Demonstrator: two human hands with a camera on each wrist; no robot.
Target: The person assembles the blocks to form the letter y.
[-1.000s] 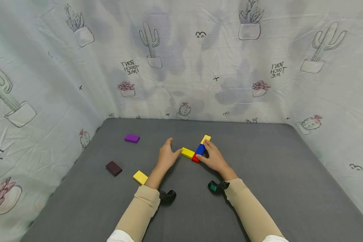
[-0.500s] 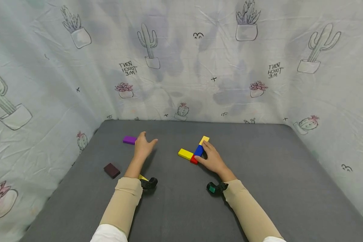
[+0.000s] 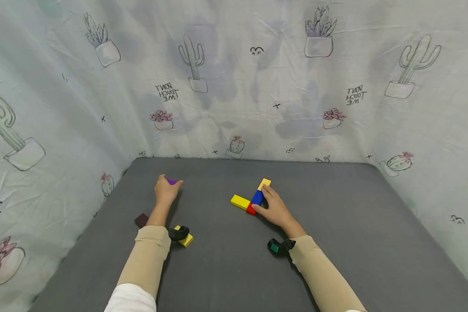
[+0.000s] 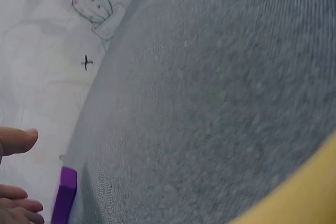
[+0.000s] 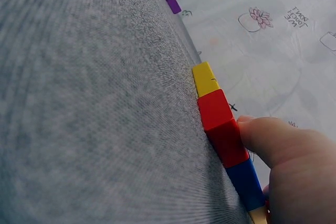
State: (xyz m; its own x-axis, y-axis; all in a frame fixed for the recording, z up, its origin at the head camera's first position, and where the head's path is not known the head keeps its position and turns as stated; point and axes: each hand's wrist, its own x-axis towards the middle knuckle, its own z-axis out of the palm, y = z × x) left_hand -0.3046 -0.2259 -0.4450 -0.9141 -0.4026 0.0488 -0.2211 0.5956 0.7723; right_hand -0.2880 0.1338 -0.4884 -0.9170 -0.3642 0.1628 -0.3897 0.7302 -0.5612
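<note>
My left hand point(image 3: 165, 193) hovers around the purple block point(image 3: 172, 182) at the table's far left, thumb and fingers spread apart. In the left wrist view, a gap shows between the fingers and that purple block point(image 4: 64, 196). Right of centre, my right hand point(image 3: 276, 209) holds a row made of a red block point(image 3: 251, 209), a blue block point(image 3: 257, 198) and a pale yellow block point(image 3: 264, 183). Its thumb touches the red block point(image 5: 227, 142); the other fingers are mostly hidden in the right wrist view. A yellow block point(image 3: 239, 202) meets the red one at an angle.
A dark brown block point(image 3: 141, 220) lies partly behind the left forearm. Another yellow block point(image 3: 186, 241) sits beneath the black left wrist camera point(image 3: 178, 234). Cactus-print cloth point(image 3: 234, 108) rises behind the grey table point(image 3: 226, 264).
My left hand has moved left, from beside the angled yellow block over to the purple block. The right hand has stayed at the row of blocks.
</note>
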